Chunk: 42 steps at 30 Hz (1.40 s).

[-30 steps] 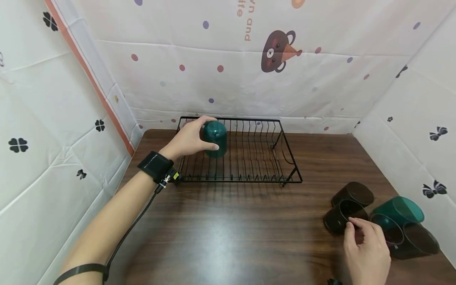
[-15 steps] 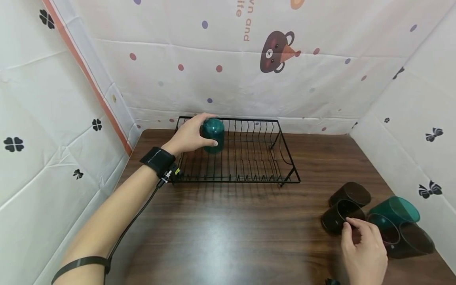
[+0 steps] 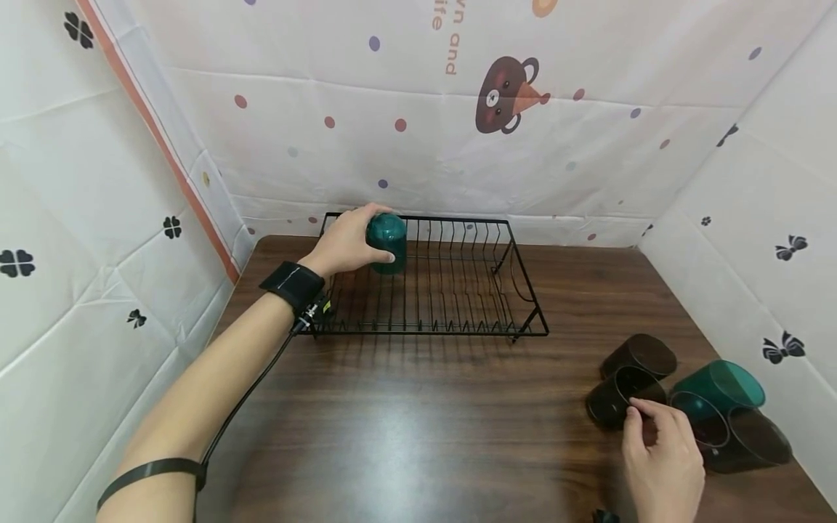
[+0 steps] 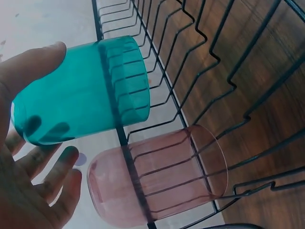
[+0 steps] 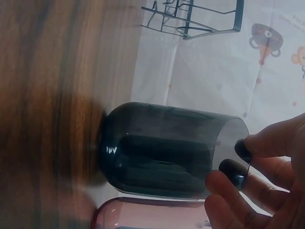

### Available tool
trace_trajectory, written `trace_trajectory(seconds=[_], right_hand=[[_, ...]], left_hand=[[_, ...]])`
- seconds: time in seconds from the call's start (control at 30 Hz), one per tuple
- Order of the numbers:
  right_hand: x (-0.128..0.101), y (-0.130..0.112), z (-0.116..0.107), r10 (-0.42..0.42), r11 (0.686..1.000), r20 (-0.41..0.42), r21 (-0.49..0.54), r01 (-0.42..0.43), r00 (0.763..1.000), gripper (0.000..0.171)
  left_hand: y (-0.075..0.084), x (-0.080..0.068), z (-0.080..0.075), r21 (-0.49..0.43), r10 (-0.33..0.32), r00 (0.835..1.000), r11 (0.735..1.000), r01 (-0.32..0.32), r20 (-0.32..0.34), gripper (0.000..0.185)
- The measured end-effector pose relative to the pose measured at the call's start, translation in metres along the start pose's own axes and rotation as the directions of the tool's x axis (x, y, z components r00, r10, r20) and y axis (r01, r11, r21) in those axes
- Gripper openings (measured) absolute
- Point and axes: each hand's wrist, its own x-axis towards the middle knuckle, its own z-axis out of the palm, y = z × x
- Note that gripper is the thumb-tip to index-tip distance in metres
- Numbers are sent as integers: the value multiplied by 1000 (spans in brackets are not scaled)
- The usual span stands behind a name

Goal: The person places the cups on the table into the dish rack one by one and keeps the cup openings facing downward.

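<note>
My left hand [image 3: 344,243] grips a teal cup [image 3: 387,243], held bottom up over the left part of the black wire dish rack [image 3: 458,333]. In the left wrist view, the thumb and fingers lie on opposite sides of the teal cup [image 4: 81,90], near its base. A pink cup [image 4: 167,176] stands upside down in the rack beside it. At the right, my right hand [image 3: 665,457] pinches the rim of a dark grey cup [image 3: 609,403], which stands upright on the table. In the right wrist view, fingertips show through that dark cup's [image 5: 162,148] wall.
Around the right hand stand another dark cup [image 3: 637,354], a teal cup [image 3: 732,383] and a dark brownish cup [image 3: 745,447]. A pink cup [image 5: 152,214] shows beside the gripped one in the right wrist view. Patterned cloth walls [image 3: 366,152] enclose the wooden table [image 3: 392,414].
My left hand has moved the teal cup slightly toward the rack's back left. The right hand keeps its pinch on the dark cup's rim. The head view has shifted a little.
</note>
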Motion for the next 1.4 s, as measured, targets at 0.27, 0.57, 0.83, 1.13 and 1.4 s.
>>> trace_trajectory(seconds=[0.27,0.57,0.83,1.13,1.4], right_hand=[[0,-1,1,-1,1000,2,-2,1,1000,16],[-1,0,1,-1,1000,13,-7,1,1000,16],[-1,-1,1,15,1000,25,-17,-15,1000,17],[-1,-2,0,-7,1000,38,-20,8,999,17],[-1,-2,0,1,1000,33,-20,-1,999,16]], left_hand=[[5,11,2,97,-25,1000,995,26,-7,82],[-4,21,4,133,-52,999,990,50,13,84],[-11,25,6,163,-77,997,984,74,17,84],[-18,25,11,194,-98,995,977,90,32,85],[-19,28,15,245,-84,995,967,71,43,86]])
